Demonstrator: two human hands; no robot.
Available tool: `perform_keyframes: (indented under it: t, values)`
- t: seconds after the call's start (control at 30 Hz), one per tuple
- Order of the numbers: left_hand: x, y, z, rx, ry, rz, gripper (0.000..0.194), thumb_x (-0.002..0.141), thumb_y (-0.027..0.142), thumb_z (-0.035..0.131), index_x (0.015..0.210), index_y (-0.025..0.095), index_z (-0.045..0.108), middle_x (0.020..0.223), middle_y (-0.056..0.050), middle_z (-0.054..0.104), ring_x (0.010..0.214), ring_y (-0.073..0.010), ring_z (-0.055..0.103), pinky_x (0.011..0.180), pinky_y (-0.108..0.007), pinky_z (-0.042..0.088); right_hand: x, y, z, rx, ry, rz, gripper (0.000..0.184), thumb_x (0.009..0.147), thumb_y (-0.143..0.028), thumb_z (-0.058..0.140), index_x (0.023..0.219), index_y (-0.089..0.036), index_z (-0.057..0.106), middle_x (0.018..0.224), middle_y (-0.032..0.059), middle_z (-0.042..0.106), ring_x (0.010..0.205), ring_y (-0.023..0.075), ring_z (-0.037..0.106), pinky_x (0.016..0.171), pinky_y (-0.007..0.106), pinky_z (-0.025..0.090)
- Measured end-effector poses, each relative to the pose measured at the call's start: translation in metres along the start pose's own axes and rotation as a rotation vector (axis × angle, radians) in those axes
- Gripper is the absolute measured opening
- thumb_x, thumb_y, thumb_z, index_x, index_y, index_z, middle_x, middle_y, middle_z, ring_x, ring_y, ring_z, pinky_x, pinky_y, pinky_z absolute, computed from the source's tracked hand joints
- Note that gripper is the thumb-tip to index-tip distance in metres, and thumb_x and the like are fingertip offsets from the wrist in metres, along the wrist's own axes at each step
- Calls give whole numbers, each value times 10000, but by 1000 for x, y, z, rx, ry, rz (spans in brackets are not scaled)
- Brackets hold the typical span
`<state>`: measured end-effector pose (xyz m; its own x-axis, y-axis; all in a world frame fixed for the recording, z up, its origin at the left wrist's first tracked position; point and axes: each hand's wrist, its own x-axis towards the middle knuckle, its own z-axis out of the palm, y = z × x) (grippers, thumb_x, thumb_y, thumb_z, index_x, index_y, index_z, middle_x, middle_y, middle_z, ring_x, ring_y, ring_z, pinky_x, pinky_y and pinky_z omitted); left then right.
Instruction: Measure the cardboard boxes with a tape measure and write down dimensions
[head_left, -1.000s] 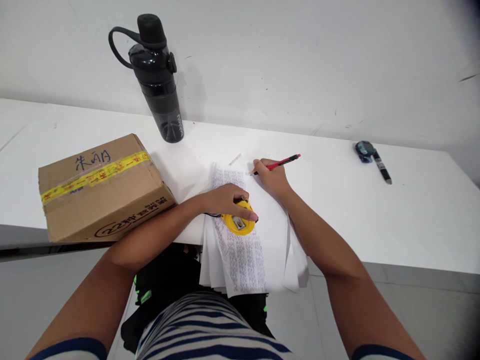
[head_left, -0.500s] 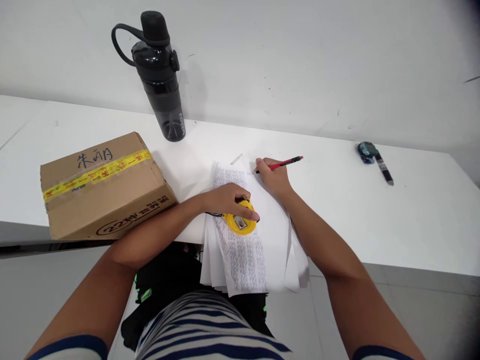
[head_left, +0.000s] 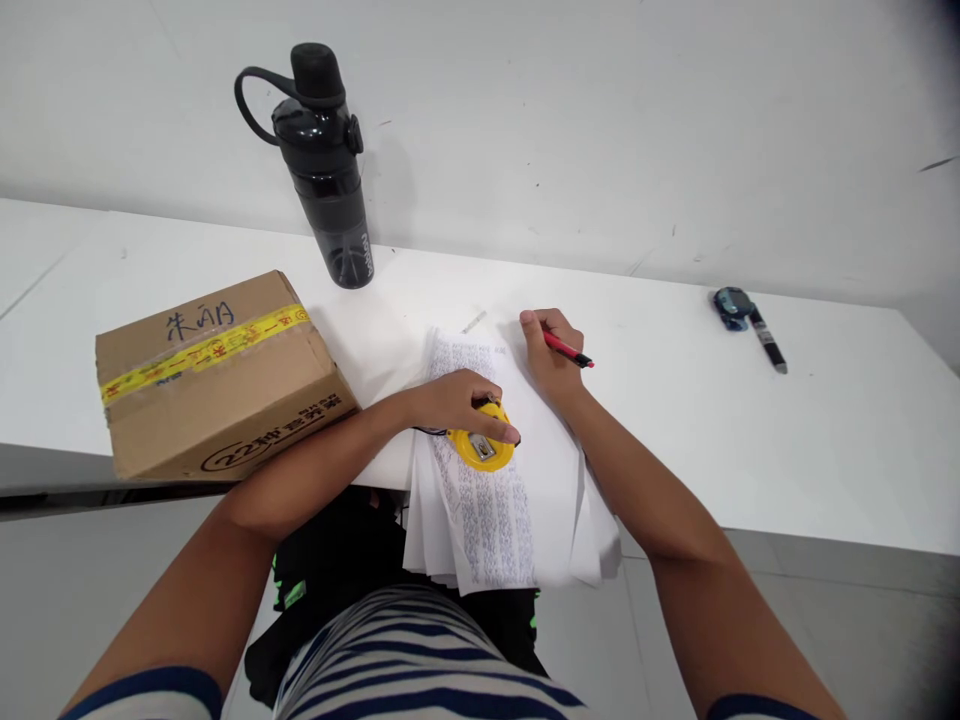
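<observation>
Under my left hand [head_left: 457,400] is a yellow tape measure [head_left: 484,460], gripped with the thumb across its front, over the papers. My right hand [head_left: 553,350] holds a red and black pen [head_left: 564,347]; the pen's back end points right and its writing tip is hidden by the fingers. The sheets of paper [head_left: 551,500] lie in a loose stack that hangs over the table's front edge. Columns of dense blue handwriting fill the left side of the top sheet, while its right side is blank.
A taped cardboard box [head_left: 225,385] stands at the left beside my left forearm. Behind it, near the wall, is a black water bottle [head_left: 326,180]. A small dark-blue device [head_left: 731,305] and a black marker-like stick [head_left: 766,340] lie on the white table [head_left: 697,430] at the right.
My right hand has shifted slightly right and turned, so the pen's back end swung from up-right to down-right. A few marks show near the sheet's top. My left hand stays on the tape measure.
</observation>
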<state>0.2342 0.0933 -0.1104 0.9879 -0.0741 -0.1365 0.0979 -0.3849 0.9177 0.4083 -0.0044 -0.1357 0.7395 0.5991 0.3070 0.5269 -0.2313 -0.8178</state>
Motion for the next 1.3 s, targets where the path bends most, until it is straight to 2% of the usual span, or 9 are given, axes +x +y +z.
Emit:
perform_keyframes:
  t: [0.33, 0.7, 0.8, 0.87, 1.0, 1.07, 1.17, 1.3]
  values:
    - [1, -2, 1, -9, 9, 5, 377, 708, 527, 749, 678, 177, 611, 668, 28, 503, 602, -103, 475, 557, -259, 357, 0, 0, 0, 13, -11, 14, 397, 883, -612, 538, 822, -223, 590, 687, -3, 567, 704, 175, 532, 655, 307, 416]
    - [1, -1, 1, -37, 32, 23, 401, 670, 529, 760, 618, 172, 585, 590, 39, 490, 524, -85, 451, 508, -249, 330, 0, 3, 1, 11, 11, -22, 360, 882, -593, 556, 851, -234, 570, 602, -51, 475, 583, 133, 464, 597, 287, 399]
    - [1, 0, 1, -29, 31, 18, 398, 672, 530, 757, 622, 173, 587, 597, 37, 495, 528, -88, 455, 509, -250, 329, 1, 4, 2, -10, 10, -88, 324, 884, -560, 563, 931, -240, 574, 608, -59, 451, 566, 131, 453, 583, 286, 403]
    - [1, 0, 1, -20, 28, 15, 395, 676, 530, 754, 631, 173, 592, 606, 33, 501, 535, -91, 461, 512, -251, 329, 2, 7, 2, -27, 2, -128, 310, 878, -505, 584, 1042, -242, 568, 666, -46, 492, 585, 134, 475, 602, 294, 426]
    - [1, 0, 1, -13, 27, 17, 399, 687, 537, 747, 638, 171, 594, 609, 30, 505, 538, -93, 464, 517, -253, 327, 5, 15, 5, -14, -86, -103, 457, 853, -391, 598, 1277, -266, 478, 863, -6, 618, 616, 140, 532, 632, 315, 476]
    - [1, 0, 1, -16, 27, 23, 399, 687, 536, 749, 639, 171, 595, 614, 27, 509, 542, -95, 465, 521, -255, 329, 5, 16, 5, -11, -123, -98, 558, 849, -385, 597, 1362, -275, 408, 884, -4, 642, 612, 151, 541, 631, 327, 487]
    - [1, 0, 2, -14, 27, 29, 387, 696, 522, 750, 640, 173, 592, 641, 21, 519, 568, -101, 471, 536, -261, 343, 4, 14, 4, -15, -137, -94, 643, 835, -438, 633, 1395, -254, 374, 828, -5, 649, 623, 172, 555, 654, 347, 496]
    - [0, 0, 1, -21, 35, 35, 369, 707, 497, 754, 637, 179, 581, 663, 24, 510, 600, -108, 478, 558, -267, 368, 4, 12, 5, -27, -153, -75, 625, 840, -525, 628, 1359, -242, 425, 768, -11, 650, 621, 181, 568, 654, 346, 485]
